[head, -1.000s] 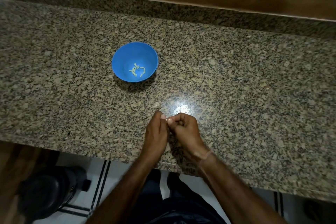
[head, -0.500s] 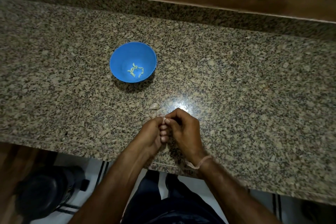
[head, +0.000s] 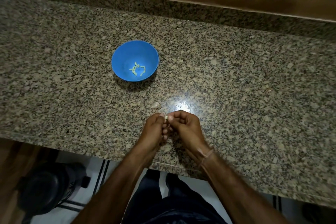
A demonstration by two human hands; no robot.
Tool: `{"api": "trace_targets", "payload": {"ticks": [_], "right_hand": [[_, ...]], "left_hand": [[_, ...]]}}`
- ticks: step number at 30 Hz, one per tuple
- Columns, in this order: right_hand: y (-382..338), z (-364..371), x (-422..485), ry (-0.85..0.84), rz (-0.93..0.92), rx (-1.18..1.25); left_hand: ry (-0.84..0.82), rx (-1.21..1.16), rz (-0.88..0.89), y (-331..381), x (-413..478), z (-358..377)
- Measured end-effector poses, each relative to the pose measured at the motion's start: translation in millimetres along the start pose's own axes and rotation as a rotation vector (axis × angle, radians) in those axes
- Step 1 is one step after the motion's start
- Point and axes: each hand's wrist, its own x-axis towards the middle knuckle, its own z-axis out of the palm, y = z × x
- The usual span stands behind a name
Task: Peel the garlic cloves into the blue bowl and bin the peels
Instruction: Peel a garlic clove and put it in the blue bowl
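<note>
Granite countertop (head: 254, 78), speckled brown and polished, fills the view. Down on the floor sits a dark round container (head: 45, 191), blurred, nearer the camera than the round blue plastic bowl (head: 127, 51) and off to its left. The bowl stands upright on the stone, well back from the near edge. Both hands are at work on the near side of the bowl, a little to its right. The left hand (head: 154, 129) and right hand (head: 185, 127) press together, fingers curled, their tips pinching one small pale garlic clove (head: 166, 118) between them. A thin thread band (head: 206, 156) circles the right wrist. In the bottom of the bowl lies a handful of pale yellow peeled cloves (head: 137, 70). Between bowl and hands, a pale papery scrap (head: 155, 105) lies on the stone.
</note>
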Motion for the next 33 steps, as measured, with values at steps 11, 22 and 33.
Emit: {"api": "trace_targets", "payload": {"ticks": [11, 22, 33], "right_hand": [[-2, 7, 4, 0.013, 0.237, 0.156], [2, 6, 15, 0.043, 0.237, 0.255], [4, 2, 13, 0.034, 0.176, 0.022]], "left_hand": [[0.111, 0.407, 0.391, -13, -1, -9], [0.276, 0.602, 0.463, -24, 1, -15], [0.282, 0.659, 0.695, -14, -4, -24]]}}
